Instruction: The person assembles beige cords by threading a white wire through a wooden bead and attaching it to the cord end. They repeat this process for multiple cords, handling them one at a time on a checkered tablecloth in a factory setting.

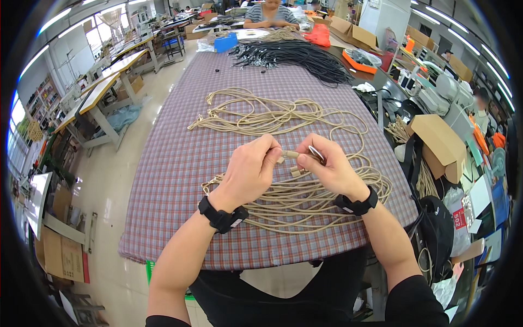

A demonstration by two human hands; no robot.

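Note:
My left hand (248, 169) and my right hand (328, 169) are raised over the table's near half, close together. A short stretch of beige cord (290, 155) runs between their pinched fingertips. A shiny metal piece (314, 153) shows at my right fingers; its kind I cannot make out. Under my hands lies a loose bundle of beige cords (305, 210), with metal clips (206, 188) at its left end. Farther off, a second bundle of beige cords (267, 126) lies across the cloth, its clips (197, 121) also to the left.
A plaid cloth (169, 218) covers the table. At its far end lie black cords (297, 57), a blue box (225, 42) and an orange tray (360, 61). Another person (271, 16) sits there. Cardboard boxes (438, 141) and a black bag (437, 237) crowd the right side.

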